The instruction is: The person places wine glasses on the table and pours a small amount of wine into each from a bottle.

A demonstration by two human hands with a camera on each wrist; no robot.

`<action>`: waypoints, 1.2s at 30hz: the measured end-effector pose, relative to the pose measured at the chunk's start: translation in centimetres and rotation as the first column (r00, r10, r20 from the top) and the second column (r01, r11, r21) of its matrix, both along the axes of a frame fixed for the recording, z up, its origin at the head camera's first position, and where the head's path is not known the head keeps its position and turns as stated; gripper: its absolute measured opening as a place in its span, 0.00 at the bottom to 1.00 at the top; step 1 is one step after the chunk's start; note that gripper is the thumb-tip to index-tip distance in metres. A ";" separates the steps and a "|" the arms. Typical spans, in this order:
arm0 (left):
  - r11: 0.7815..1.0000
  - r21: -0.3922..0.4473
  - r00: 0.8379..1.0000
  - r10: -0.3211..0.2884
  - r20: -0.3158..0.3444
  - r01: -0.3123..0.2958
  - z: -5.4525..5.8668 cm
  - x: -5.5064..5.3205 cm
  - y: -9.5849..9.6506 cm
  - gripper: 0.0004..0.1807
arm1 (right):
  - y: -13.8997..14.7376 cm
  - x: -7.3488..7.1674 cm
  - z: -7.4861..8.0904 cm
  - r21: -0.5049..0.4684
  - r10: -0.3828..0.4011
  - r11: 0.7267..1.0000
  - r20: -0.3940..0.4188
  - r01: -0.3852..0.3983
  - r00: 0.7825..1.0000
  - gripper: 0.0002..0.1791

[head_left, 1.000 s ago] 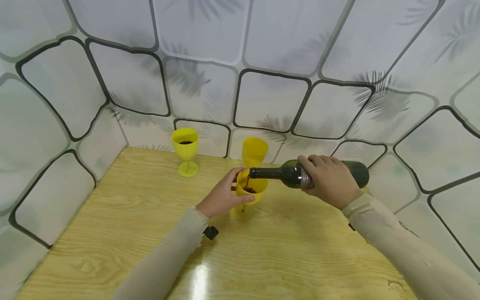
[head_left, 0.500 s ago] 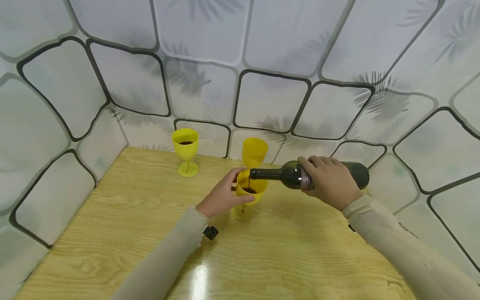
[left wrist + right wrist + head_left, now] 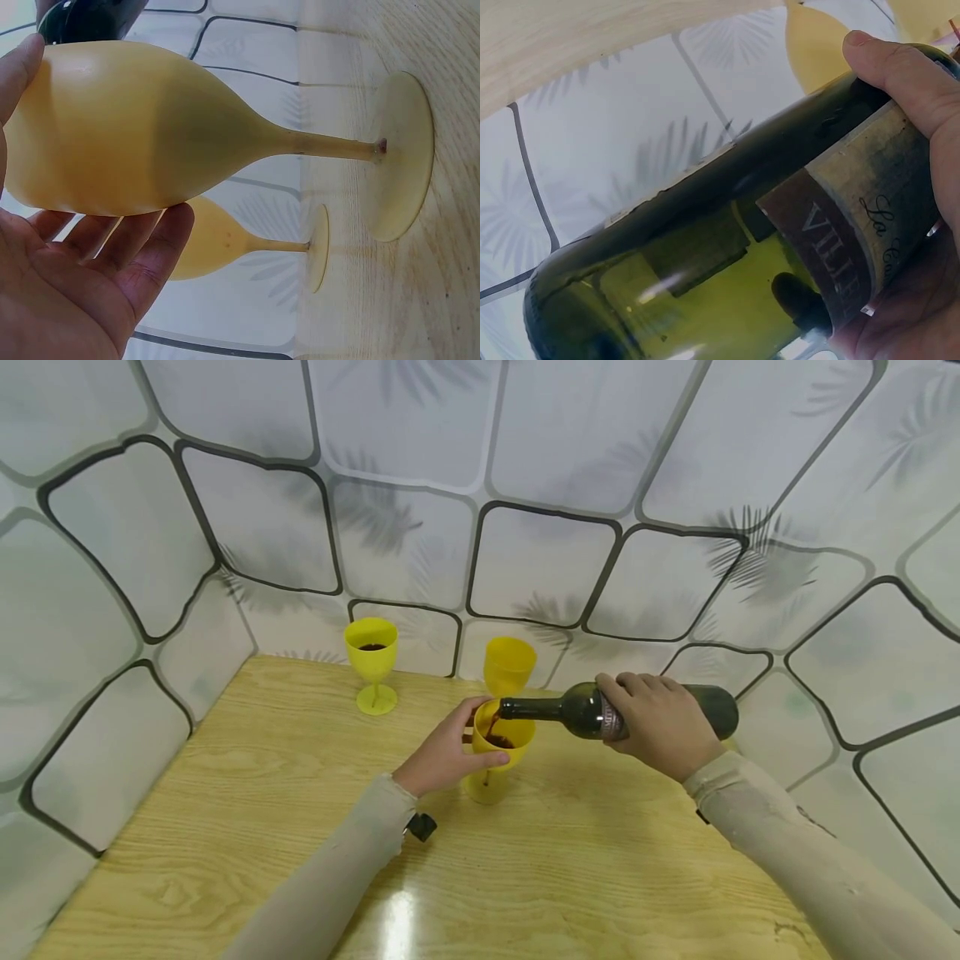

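Note:
My left hand (image 3: 450, 752) holds the bowl of a yellow goblet (image 3: 150, 127), its thumb on one side and its fingers on the other. The goblet stands upright, with its round foot on the table. To the right, my right hand (image 3: 663, 718) grips a dark green wine bottle (image 3: 581, 708) round its body, palm over the label. Tilted nearly level, the bottle has its mouth over the goblet's rim. A thin dark red stream runs from it into dark liquid (image 3: 501, 741) in the bowl. The label shows only partly in the right wrist view.
Behind the held goblet stands another yellow goblet (image 3: 510, 667), its lower part hidden in the head view. A yellow-green goblet (image 3: 372, 656) with dark liquid stands at the back left. Patterned wall covering (image 3: 405, 543) rises behind the wooden table (image 3: 285, 793).
Both hands, the bottle and the goblets keep their places. Only the falling stream of dark red liquid has slightly changed its shape.

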State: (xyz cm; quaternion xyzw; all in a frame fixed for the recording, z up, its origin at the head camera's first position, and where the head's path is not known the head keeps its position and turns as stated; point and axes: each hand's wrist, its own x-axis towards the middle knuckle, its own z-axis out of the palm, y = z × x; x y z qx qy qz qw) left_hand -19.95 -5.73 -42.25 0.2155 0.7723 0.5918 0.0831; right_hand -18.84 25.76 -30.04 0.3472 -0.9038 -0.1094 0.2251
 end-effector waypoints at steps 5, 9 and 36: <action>1.000 0.000 1.000 0.000 0.000 0.000 -0.1 0.0 0.0 0.47 | 0.0 0.1 0.0 -0.007 -0.001 1.000 0.002 0.001 1.000 0.45; 1.000 -0.009 1.000 0.002 0.001 -0.002 -0.1 0.0 0.0 0.47 | 0.1 0.1 0.0 -0.011 -0.010 1.000 0.006 0.010 1.000 0.45; 0.999 -0.033 1.000 0.017 -0.009 -0.017 0.1 0.0 0.1 0.47 | 0.5 -0.1 0.2 -0.006 -0.010 1.000 -0.006 0.010 1.000 0.46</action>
